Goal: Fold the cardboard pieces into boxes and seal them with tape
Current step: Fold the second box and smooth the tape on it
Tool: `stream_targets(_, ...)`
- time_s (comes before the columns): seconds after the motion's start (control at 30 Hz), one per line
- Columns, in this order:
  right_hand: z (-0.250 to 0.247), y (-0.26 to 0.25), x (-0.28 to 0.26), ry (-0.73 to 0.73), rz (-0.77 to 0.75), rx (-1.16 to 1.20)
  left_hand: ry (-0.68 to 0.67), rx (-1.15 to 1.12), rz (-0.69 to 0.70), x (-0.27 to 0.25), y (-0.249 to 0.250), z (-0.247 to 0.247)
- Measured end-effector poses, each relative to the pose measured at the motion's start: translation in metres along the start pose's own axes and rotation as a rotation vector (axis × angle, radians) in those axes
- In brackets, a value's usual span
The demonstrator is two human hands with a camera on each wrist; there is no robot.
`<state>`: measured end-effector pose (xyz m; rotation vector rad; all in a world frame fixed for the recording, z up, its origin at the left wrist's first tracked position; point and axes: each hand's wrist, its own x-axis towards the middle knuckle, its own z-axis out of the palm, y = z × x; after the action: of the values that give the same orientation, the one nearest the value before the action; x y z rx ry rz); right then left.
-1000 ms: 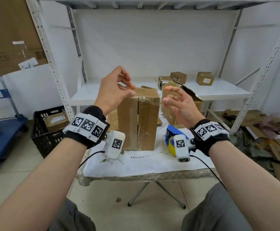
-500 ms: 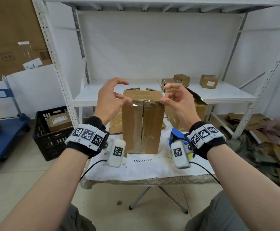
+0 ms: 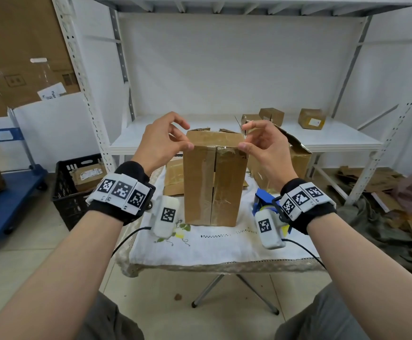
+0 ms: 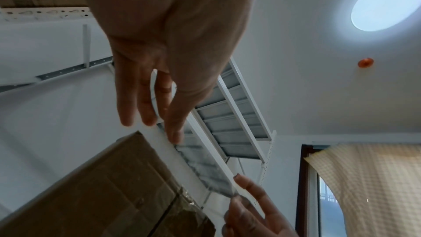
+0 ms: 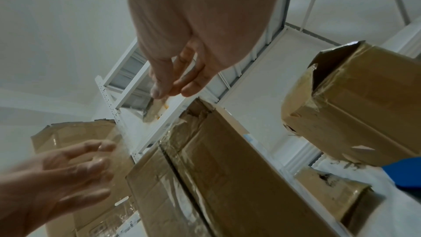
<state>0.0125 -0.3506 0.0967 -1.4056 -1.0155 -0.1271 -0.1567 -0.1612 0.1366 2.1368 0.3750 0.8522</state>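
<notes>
On the floor at my far left a black crate (image 3: 72, 192) holds a labelled carton. My left hand (image 3: 162, 143) pinches one end of a clear strip of tape (image 4: 202, 167) at the upper left corner of the tall cardboard box (image 3: 213, 185), which stands upright on the white cloth-covered table (image 3: 212, 249). The tape stretches just above the box's top edge to my right hand (image 3: 263, 148), whose thumb and forefinger pinch the other end at the upper right corner. A blue tape dispenser (image 3: 265, 197) sits beside the box, below my right wrist.
</notes>
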Motion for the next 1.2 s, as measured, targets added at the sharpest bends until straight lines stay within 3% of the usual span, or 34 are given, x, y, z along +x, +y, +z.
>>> stream_targets(0.33,-0.004,0.009,-0.003,-0.035,-0.068,-0.15,-0.008,0.009,0.111,-0.001,-0.007,0.007)
stream_targets(0.5,0.001,0.015,-0.004,-0.016,-0.149,-0.245,0.046,0.121,0.214,0.001,-0.014,0.012)
stream_targets(0.77,0.008,0.032,-0.007,0.017,-0.33,-0.357,0.09,0.187,0.215,-0.001,-0.032,0.022)
stream_targets(1.2,0.009,0.046,-0.003,-0.001,-0.399,-0.462,0.098,0.209,0.284,0.006,-0.041,0.027)
